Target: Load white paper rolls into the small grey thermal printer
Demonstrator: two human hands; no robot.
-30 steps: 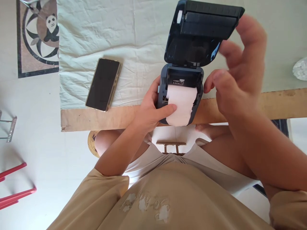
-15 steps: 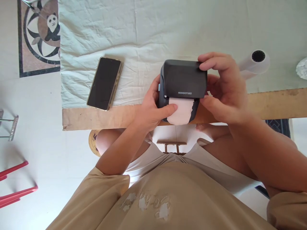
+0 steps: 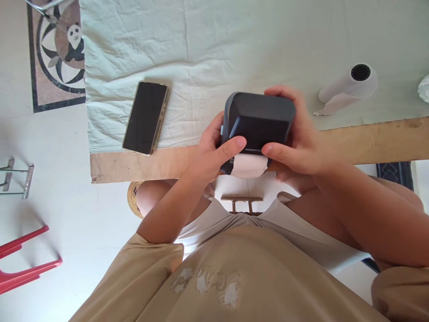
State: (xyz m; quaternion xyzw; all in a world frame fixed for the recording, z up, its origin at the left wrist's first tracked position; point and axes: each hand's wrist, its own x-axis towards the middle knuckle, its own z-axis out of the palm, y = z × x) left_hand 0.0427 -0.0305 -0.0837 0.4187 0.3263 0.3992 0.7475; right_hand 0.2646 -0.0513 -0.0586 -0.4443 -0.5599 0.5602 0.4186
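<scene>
- You have the dark label printer (image 3: 263, 112) between both hands, in front of you at the near edge of the surface (image 3: 134, 162); its underside is hidden, so whether it rests there or is lifted is hard to say.
- Its lid is down and faces up, and the end with the pale lettering points toward your body.
- Its long axis seems to run from your lap toward the far side, with the far end leaning a little to the right.
- A white paper strip (image 3: 250, 167) shows at the near end, below the lettering.
- Your left hand (image 3: 214, 150) has its grip closed on the printer's left side, thumb over the lid's near left part.
- Your right hand (image 3: 301, 145) has its grip closed on the right side, thumb beside the lettering and fingers around the far right corner.
- A phone (image 3: 145, 117) lies dark screen up on the pale green cloth (image 3: 217, 40), left of the printer.
- A white roll (image 3: 340, 87) lies on the cloth to the right, its dark-centred end facing up and right.
</scene>
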